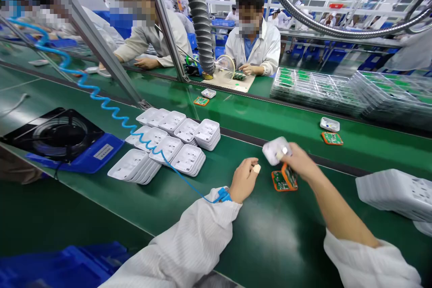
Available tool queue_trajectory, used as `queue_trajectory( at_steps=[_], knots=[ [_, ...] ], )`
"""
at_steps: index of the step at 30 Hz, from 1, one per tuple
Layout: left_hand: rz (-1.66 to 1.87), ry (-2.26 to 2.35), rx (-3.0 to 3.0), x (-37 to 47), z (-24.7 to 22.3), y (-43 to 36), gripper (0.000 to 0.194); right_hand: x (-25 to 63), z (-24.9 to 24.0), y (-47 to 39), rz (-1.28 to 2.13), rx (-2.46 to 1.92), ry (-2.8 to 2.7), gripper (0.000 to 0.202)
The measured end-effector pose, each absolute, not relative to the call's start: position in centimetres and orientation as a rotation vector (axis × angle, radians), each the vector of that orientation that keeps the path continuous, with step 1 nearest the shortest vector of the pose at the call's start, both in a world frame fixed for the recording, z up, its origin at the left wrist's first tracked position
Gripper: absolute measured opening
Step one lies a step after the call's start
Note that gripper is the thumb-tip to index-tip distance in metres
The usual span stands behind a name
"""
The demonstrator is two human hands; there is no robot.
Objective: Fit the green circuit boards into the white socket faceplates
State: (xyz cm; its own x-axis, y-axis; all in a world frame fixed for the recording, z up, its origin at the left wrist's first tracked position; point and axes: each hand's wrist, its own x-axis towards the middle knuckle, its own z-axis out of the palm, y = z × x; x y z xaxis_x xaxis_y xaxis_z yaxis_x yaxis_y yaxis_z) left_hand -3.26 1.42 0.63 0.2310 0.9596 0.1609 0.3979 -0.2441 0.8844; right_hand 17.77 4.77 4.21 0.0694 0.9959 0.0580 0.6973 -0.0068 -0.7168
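Observation:
My right hand (299, 162) holds a white plastic housing (275, 150), slightly blurred, by its right edge. An orange-edged green circuit board (289, 177) hangs tilted under the same fingers. Below it another orange-edged board (278, 181) lies on the green bench (259, 234). To the left, my left hand (243, 180) rests over the bench with curled fingers; a pale finger cover shows on one fingertip, and nothing else is visible in it. A blue wrist strap (222, 195) with a coiled cord sits on my left wrist.
Stacked white housings (185, 158) stand left, more (394, 191) at right. A black fan (64, 132) lies far left. Beyond the dark rail, a green belt (243, 114) carries housings and boards. Clear trays (313, 87) are stacked behind. People in white coats sit opposite.

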Motion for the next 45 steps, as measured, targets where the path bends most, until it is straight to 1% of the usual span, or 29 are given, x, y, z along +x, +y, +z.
queue_trajectory(
  at_steps=[2,3,5,7,9,11,14,17,18,20,22,25,29,33,36,42,45],
  knots=[
    [0.954,1.276,1.792,-3.5,0.6,1.6,0.023,19.7,5.1,6.4,0.331,-1.835,-1.48,0.045],
    [0.931,1.28,1.804,-3.5,0.6,1.7,0.022,20.4,5.2,6.6,0.205,-1.864,-1.46,0.044],
    [0.89,1.279,1.834,-3.5,0.6,1.8,0.022,20.8,4.4,5.5,0.088,-1.923,-1.589,0.035],
    [0.861,1.275,1.873,-3.4,0.5,1.7,0.021,20.0,2.7,3.0,0.128,-1.951,-1.871,0.026],
    [0.84,1.269,1.918,-3.2,0.5,1.6,0.02,18.5,0.9,0.0,0.123,-1.899,-2.033,0.024],
    [0.816,1.27,1.964,-3.1,0.4,1.5,0.019,17.2,-0.1,-2.7,0.183,-1.832,-2.096,0.024],
    [0.754,1.286,2.045,-2.8,0.2,1.3,0.018,16.9,0.3,-4.7,0.347,-1.846,-2.023,0.02],
    [0.66,1.313,2.148,-2.5,0.1,1.1,0.018,18.0,1.1,-4.8,0.372,-1.955,-1.813,0.017],
    [0.623,1.324,2.184,-2.4,0.1,0.9,0.017,18.3,1.2,-4.5,0.404,-1.928,-1.793,0.02],
    [0.55,1.338,2.258,-2.2,0.2,0.7,0.017,18.5,1.2,-4.1,0.502,-1.77,-1.857,0.026],
    [0.482,1.343,2.323,-1.9,0.4,0.5,0.015,18.1,0.9,-3.7,0.55,-1.609,-1.948,0.025],
    [0.386,1.379,2.388,-0.9,0.8,0.1,0.009,17.3,0.7,-3.6,0.468,-1.545,-1.972,0.02],
    [0.309,1.414,2.439,1.2,1.2,-0.6,0.013,17.3,0.9,-4.1,0.384,-1.498,-1.93,0.016],
    [0.359,1.307,2.484,2.6,1.0,-1.5,0.009,17.5,1.5,-5.0,0.48,-1.57,-1.919,0.016],
    [0.467,1.253,2.426,2.3,0.8,-1.6,0.007,17.3,1.9,-5.4,0.469,-1.61,-1.906,0.016],
    [0.716,1.089,1.836,0.2,1.0,-1.0,0.02,16.7,2.1,-5.4,0.449,-1.577,-2.013,0.019],
    [0.756,1.067,1.678,-0.2,1.4,-1.1,0.02,16.5,2.1,-5.4,0.456,-1.561,-2.038,0.02]
  ],
)
